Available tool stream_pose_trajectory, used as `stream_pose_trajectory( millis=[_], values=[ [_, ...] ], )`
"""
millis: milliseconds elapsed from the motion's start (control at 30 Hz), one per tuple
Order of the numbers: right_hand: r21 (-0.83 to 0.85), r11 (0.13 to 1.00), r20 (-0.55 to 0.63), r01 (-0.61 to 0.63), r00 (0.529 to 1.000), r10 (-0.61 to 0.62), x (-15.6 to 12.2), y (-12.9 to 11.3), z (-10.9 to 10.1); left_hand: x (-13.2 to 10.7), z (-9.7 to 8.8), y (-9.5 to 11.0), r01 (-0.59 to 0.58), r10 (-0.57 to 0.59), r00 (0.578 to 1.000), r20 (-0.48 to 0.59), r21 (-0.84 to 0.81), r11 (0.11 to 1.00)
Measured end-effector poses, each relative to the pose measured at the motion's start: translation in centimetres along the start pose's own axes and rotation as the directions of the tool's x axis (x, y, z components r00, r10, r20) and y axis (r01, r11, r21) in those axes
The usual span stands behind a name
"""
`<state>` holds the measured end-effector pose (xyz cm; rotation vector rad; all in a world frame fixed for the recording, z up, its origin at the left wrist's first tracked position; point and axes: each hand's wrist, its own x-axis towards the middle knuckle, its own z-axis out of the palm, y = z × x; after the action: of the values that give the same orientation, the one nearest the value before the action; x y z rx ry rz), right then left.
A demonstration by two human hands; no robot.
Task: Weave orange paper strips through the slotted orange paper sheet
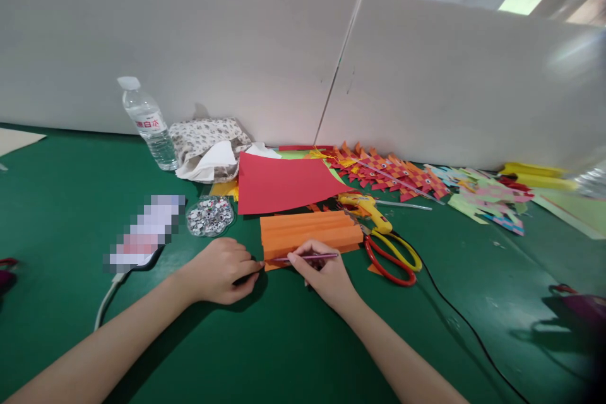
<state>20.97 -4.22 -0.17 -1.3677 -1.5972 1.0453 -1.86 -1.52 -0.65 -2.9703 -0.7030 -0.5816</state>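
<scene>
An orange sheet of paper [307,227] with crosswise folds lies on the green table in front of me. My left hand [225,271] is curled closed, its fingertips at the paper's lower left corner. A thin purple pencil [324,256] is pinched in my right hand [326,274], lying nearly flat. Its tip points left and rests on the paper's lower strip. Beside the paper on the right are scissors [392,265] with red and yellow handles. A yellow glue gun [367,208] lies just behind them. Red paper [288,183] lies behind the orange sheet.
A phone [146,233] on a cable and a bag of googly eyes [211,216] lie left. A water bottle [150,126] and patterned pouch [208,139] stand against the grey partition [189,38]. Woven paper fish [388,170] and paper scraps [492,196] lie at back right. A black cord [454,309] runs right.
</scene>
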Motion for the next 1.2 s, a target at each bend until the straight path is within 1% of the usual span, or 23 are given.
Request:
stream_pose_trajectory(
  millis=[300,467,600,800,967,1200],
  values=[
    [0.001,1.0,-0.055,0.012,0.998,-0.012,-0.17,0.06,0.11,0.12,0.01,-0.08,0.008,-0.008,1.0,-0.002,-0.009,1.0],
    [0.037,0.999,-0.093,0.004,0.996,-0.001,-0.03,0.24,-0.12,0.06,-0.05,-0.03,0.024,-0.024,1.0,0.01,-0.019,1.0],
    [0.054,0.999,-0.062,0.005,0.998,-0.001,0.02,0.38,-0.18,0.0,-0.01,-0.06,0.023,-0.023,1.0,0.014,-0.013,1.0],
    [0.01,1.0,-0.01,-0.001,1.0,0.001,-0.04,0.32,-0.06,0.01,-0.03,0.05,0.018,-0.018,1.0,0.018,-0.002,1.0],
    [0.005,1.0,-0.015,-0.01,1.0,0.01,0.02,0.26,0.02,-0.02,0.04,-0.05,0.014,-0.014,1.0,0.004,-0.01,1.0],
    [0.016,1.0,-0.03,-0.005,1.0,0.005,0.08,0.48,0.08,-0.35,0.32,-0.28,-0.057,0.06,0.997,-0.055,0.041,0.998]
  ],
)
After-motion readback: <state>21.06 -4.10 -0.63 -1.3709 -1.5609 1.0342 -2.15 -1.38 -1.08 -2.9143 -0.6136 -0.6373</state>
